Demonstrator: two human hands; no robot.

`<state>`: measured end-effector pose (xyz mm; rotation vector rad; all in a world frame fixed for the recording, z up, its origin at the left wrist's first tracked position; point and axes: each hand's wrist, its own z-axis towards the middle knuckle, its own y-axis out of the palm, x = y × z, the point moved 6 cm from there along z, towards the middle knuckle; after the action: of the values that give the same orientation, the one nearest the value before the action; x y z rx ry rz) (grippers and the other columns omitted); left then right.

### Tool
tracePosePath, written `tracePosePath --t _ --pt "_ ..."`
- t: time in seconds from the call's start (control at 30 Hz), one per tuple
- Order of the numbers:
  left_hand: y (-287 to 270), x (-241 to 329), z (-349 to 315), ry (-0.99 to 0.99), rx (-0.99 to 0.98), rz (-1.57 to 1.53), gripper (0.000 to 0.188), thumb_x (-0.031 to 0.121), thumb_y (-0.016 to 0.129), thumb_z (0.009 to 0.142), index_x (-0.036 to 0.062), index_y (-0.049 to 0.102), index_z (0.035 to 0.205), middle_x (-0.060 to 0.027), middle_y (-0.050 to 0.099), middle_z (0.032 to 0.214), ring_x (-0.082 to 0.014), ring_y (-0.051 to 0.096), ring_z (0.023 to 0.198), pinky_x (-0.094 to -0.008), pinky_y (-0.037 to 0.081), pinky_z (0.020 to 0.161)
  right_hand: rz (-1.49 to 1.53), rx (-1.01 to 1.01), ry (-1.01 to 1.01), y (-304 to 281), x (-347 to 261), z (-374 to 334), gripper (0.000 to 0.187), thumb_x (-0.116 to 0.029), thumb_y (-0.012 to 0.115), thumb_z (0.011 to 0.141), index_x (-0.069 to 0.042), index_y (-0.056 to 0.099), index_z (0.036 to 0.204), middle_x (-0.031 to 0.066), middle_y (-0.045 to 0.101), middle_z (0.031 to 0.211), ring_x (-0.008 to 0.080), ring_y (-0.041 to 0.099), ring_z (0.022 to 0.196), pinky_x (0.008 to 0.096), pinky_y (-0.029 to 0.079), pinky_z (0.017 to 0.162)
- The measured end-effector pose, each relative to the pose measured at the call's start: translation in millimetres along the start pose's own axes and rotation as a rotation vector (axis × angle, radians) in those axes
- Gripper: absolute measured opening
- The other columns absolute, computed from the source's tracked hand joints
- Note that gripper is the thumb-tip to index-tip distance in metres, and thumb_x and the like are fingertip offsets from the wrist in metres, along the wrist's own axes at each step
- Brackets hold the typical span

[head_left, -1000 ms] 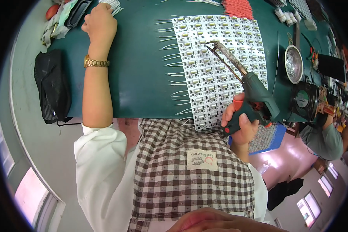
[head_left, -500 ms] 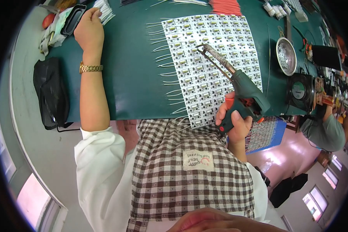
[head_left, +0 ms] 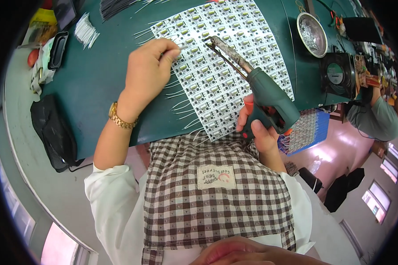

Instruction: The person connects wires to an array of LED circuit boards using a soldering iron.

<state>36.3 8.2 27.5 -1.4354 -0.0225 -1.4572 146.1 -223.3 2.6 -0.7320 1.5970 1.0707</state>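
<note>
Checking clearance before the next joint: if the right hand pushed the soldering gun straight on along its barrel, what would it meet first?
Probably the circuit board panel: the soldering gun in the right hand has its tip close above it, though depth is unclear.

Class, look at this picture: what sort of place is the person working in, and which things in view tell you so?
Probably an electronics assembly workshop. The right hand grips a green soldering gun over a white panel of small circuit boards, the left hand holds a thin wire to it, and a small fan stands nearby.
</note>
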Motion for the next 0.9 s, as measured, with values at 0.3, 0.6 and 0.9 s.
tracePosePath --t 0.3,0.6,0.9 --pt "14.6 -9.3 -7.2 -0.107 -0.091 0.098 0.008 0.01 0.06 0.083 0.003 0.058 0.082 -0.0127 0.058 0.074 -0.0294 0.057 0.065 -0.0369 0.045 0.059 0.032 -0.017 0.052 10.1 6.7 2.0 0.043 -0.013 0.056 0.087 0.001 0.045 0.126 0.0072 0.056 0.082 0.0123 0.053 0.069 0.0267 0.044 0.062" --pt "15.5 -17.2 -1.8 -0.16 -0.1 0.136 0.015 0.017 0.059 0.084 0.003 0.058 0.078 -0.0117 0.059 0.076 -0.0299 0.058 0.071 -0.0387 0.045 0.062 -0.016 0.084 0.116 13.9 4.8 6.9 0.046 -0.025 0.06 0.084 0.003 0.047 0.118 0.0096 0.057 0.075 0.0155 0.055 0.061 0.0277 0.048 0.055" --pt "18.3 -19.6 -1.0 -0.162 -0.159 0.157 0.016 0.019 0.06 0.083 0.0049 0.058 0.075 -0.0106 0.059 0.076 -0.0312 0.057 0.07 -0.0401 0.044 0.061 -0.099 0.04 0.107 17.0 1.8 7.6 0.042 -0.024 0.057 0.086 0.003 0.047 0.117 0.0099 0.057 0.069 0.0149 0.054 0.057 0.0262 0.042 0.053"
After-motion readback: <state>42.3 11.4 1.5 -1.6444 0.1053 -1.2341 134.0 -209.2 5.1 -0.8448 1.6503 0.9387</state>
